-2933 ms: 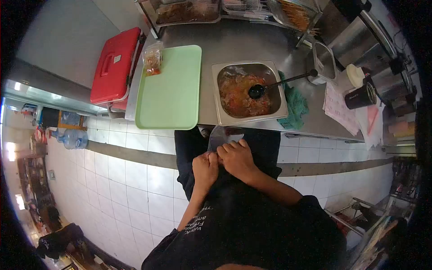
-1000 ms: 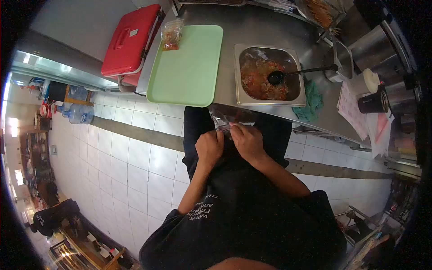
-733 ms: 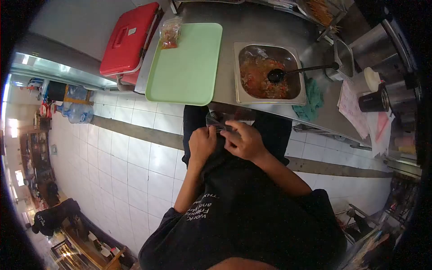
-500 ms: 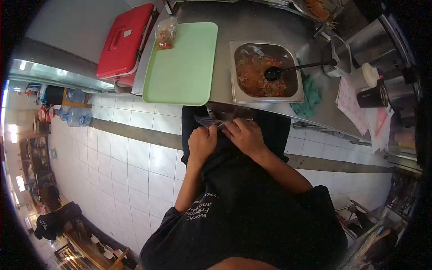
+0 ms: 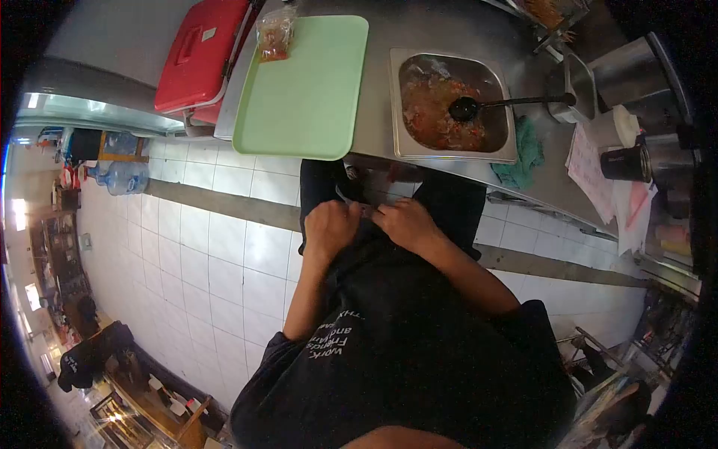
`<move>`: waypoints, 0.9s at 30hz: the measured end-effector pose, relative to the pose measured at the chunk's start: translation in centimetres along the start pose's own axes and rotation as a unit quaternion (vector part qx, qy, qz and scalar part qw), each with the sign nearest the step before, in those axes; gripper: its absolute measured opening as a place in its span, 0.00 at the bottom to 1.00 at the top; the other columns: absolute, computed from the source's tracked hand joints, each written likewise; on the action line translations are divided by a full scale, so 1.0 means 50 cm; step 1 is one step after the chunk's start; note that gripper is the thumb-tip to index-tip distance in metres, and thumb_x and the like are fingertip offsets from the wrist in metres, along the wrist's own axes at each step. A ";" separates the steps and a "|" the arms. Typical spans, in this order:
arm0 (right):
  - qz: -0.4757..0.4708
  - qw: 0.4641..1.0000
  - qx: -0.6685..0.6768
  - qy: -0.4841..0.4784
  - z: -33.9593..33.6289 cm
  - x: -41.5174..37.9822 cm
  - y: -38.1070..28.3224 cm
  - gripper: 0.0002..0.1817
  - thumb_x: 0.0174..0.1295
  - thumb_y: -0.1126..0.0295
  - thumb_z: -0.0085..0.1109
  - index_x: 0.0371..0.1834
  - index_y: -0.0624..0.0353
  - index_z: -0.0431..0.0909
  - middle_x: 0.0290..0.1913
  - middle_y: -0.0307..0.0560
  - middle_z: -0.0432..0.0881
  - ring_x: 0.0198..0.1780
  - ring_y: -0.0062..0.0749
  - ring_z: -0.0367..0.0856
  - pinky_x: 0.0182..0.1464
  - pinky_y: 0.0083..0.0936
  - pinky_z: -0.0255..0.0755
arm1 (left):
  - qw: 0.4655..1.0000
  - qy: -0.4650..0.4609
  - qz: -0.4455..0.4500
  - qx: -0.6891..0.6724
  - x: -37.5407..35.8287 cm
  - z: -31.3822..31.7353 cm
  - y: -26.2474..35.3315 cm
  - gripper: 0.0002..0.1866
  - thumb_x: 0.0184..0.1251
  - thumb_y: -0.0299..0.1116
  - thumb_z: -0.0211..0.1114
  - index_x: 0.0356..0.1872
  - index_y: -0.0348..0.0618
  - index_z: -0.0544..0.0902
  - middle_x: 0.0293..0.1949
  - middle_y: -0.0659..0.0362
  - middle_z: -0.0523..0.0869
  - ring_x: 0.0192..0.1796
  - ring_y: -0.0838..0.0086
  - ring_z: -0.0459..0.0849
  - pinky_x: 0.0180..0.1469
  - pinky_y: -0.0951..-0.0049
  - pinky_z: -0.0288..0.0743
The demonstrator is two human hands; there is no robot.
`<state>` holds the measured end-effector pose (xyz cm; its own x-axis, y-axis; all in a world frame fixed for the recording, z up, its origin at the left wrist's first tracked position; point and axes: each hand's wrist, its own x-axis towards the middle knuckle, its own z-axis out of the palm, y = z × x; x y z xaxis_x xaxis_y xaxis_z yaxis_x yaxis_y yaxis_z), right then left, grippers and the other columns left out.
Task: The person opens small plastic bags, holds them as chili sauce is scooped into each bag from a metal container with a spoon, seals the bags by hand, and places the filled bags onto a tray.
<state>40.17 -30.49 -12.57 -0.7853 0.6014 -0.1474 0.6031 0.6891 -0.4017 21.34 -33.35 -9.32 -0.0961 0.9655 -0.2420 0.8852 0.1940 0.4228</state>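
Close in front of my black shirt, my left hand (image 5: pixel 329 228) and my right hand (image 5: pixel 407 224) are closed with their fingertips nearly meeting. Between them runs a small, thin clear plastic bag (image 5: pixel 364 207), pinched by both hands and mostly hidden by the fingers. Beyond them on the steel counter, a metal pan (image 5: pixel 398 135) holds a reddish, chunky sauce (image 5: pixel 434 123). A black ladle (image 5: pixel 516 102) rests in it, its handle pointing right. To the left lies a pale green tray (image 5: pixel 299 97), with a filled clear bag (image 5: pixel 275 41) at its far left corner.
A red cooler box (image 5: pixel 200 60) stands left of the tray. Right of the pan are a green cloth (image 5: pixel 523 157), a steel container (image 5: pixel 572 90), papers (image 5: pixel 591 172) and a dark cup (image 5: pixel 627 164). Water jugs (image 5: pixel 123 178) stand on the tiled floor (image 5: pixel 202 262) at far left.
Both hands have stayed together, with the left turned so its back shows more. Less of the plastic between them is visible. The view has shifted slightly, moving the counter items upward.
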 end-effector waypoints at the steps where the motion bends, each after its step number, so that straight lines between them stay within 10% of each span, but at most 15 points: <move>1: -0.010 1.000 -0.012 -0.012 0.009 -0.001 0.003 0.11 0.66 0.72 0.52 0.46 0.58 0.83 0.38 0.53 0.85 0.41 0.47 0.87 0.51 0.45 0.79 | 1.000 0.021 0.017 0.009 -0.006 0.006 0.004 0.25 0.66 0.48 0.61 0.20 0.33 0.85 0.24 0.38 0.84 0.31 0.43 0.86 0.35 0.48 0.80; 9: -0.021 0.999 -0.016 -0.019 -0.030 -0.018 -0.018 0.09 0.65 0.71 0.53 0.38 0.55 0.85 0.34 0.50 0.85 0.38 0.45 0.87 0.49 0.43 0.79 | 0.995 0.082 -0.001 0.050 -0.011 0.000 0.033 0.20 0.59 0.44 0.66 0.16 0.38 0.82 0.19 0.44 0.82 0.23 0.46 0.84 0.26 0.51 0.78; 16: -0.083 0.991 -0.067 0.075 0.009 -0.022 -0.021 0.09 0.65 0.68 0.56 0.40 0.57 0.85 0.32 0.50 0.84 0.35 0.46 0.85 0.45 0.41 0.80 | 0.984 -0.011 0.177 0.003 0.017 -0.045 0.012 0.17 0.53 0.31 0.70 0.45 0.43 0.78 0.51 0.50 0.82 0.54 0.50 0.80 0.54 0.52 0.72; 24: 0.025 0.966 0.240 0.092 -0.070 -0.037 -0.032 0.11 0.69 0.65 0.60 0.44 0.58 0.87 0.34 0.52 0.87 0.37 0.44 0.87 0.39 0.41 0.80 | 0.856 -0.096 0.310 -0.402 0.031 -0.150 -0.004 0.41 0.40 0.32 0.82 0.63 0.45 0.77 0.62 0.52 0.80 0.64 0.51 0.76 0.67 0.58 0.70; 27: 0.050 0.890 0.425 0.159 -0.083 -0.042 -0.029 0.09 0.67 0.65 0.66 0.43 0.58 0.89 0.33 0.51 0.86 0.35 0.39 0.87 0.35 0.36 0.78 | 0.920 -0.036 0.300 -0.248 0.028 -0.139 0.009 0.44 0.37 0.35 0.84 0.64 0.44 0.77 0.60 0.51 0.82 0.62 0.52 0.79 0.67 0.61 0.72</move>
<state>41.54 -31.08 -7.91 -0.5730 0.8194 -0.0121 0.2379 0.1522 -0.9593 18.44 -30.68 -3.40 0.3886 0.9141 0.1158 0.4510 -0.2983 0.8412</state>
